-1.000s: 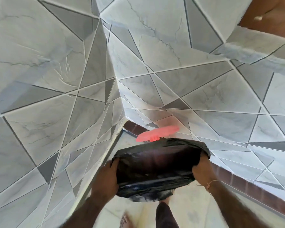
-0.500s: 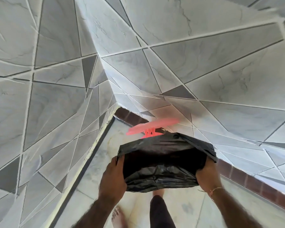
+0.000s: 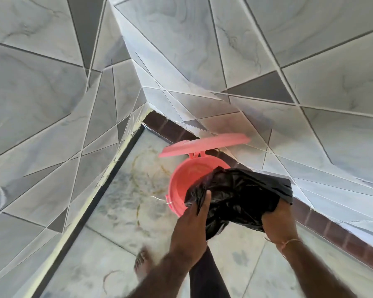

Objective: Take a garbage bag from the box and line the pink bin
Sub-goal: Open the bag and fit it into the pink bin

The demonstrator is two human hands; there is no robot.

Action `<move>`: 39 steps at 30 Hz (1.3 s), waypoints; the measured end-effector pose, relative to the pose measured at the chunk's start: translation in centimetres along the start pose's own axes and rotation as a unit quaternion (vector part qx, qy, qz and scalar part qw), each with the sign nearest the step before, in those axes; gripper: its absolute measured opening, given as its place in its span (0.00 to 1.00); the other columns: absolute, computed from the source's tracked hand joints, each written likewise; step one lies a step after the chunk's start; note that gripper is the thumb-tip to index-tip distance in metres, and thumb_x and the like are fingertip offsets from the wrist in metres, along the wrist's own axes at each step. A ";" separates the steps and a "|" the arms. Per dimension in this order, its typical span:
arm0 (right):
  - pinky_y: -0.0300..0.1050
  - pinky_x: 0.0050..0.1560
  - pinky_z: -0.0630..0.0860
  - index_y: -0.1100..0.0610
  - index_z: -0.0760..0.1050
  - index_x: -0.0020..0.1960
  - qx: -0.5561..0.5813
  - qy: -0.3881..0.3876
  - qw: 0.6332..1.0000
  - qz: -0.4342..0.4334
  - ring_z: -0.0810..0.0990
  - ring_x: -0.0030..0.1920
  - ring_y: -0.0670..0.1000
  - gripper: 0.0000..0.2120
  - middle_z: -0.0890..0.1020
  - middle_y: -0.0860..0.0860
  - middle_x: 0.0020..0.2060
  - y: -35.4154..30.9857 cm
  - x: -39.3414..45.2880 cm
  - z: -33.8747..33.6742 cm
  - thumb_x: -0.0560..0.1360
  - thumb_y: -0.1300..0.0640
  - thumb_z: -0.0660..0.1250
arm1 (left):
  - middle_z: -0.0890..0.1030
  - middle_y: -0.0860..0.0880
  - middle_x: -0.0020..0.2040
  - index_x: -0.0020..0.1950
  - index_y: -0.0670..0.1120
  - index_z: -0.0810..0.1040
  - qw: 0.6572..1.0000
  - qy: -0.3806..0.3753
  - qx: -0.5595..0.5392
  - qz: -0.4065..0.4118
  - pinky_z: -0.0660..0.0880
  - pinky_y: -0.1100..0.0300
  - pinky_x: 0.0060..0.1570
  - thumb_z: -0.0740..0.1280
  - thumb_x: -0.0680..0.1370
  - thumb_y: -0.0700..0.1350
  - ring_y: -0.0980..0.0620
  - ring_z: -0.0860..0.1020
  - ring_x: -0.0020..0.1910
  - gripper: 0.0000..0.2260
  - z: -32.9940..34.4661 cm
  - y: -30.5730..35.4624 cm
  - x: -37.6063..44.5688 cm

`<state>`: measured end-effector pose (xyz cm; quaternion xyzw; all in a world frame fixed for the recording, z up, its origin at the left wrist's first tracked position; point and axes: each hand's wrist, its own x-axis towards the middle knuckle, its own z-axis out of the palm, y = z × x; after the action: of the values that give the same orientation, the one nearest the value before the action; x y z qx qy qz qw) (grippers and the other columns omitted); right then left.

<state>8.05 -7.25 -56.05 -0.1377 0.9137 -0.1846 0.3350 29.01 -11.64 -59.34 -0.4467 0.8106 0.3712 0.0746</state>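
A round pink bin point(image 3: 181, 186) stands on the floor in a tiled corner, its hinged pink lid point(image 3: 205, 145) raised open against the wall. A crumpled black garbage bag point(image 3: 241, 194) hangs over the bin's right half and hides that part of the rim. My left hand point(image 3: 192, 229) grips the bag's left edge just above the bin's near rim. My right hand point(image 3: 278, 220) grips the bag's right side. The bag box is not in view.
Grey marbled tile walls meet in the corner behind the bin, with a dark brown skirting strip point(image 3: 323, 224) along the right wall. My bare left foot point(image 3: 142, 263) and a dark trouser leg point(image 3: 205, 276) are on the pale floor near the bin.
The view has tilted down, so the bin's open inside now shows. Both hands have lowered the bag from a wide spread mouth to a bunched shape over the bin's right side.
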 end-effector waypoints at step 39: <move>0.56 0.60 0.73 0.59 0.73 0.65 -0.207 -0.014 0.970 -0.127 0.75 0.57 0.68 0.23 0.74 0.65 0.61 3.7 10.4 6.7 0.72 0.71 0.57 | 0.73 0.45 0.49 0.42 0.45 0.68 0.995 0.099 0.003 -0.022 0.72 0.53 0.25 0.63 0.68 0.29 0.41 0.72 0.29 0.12 1.2 -10.7 5.0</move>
<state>4.33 -9.54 -68.22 -0.3211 0.9025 -0.0305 0.2855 34.14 -17.71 -68.20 -0.4988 0.8051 0.3209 0.0036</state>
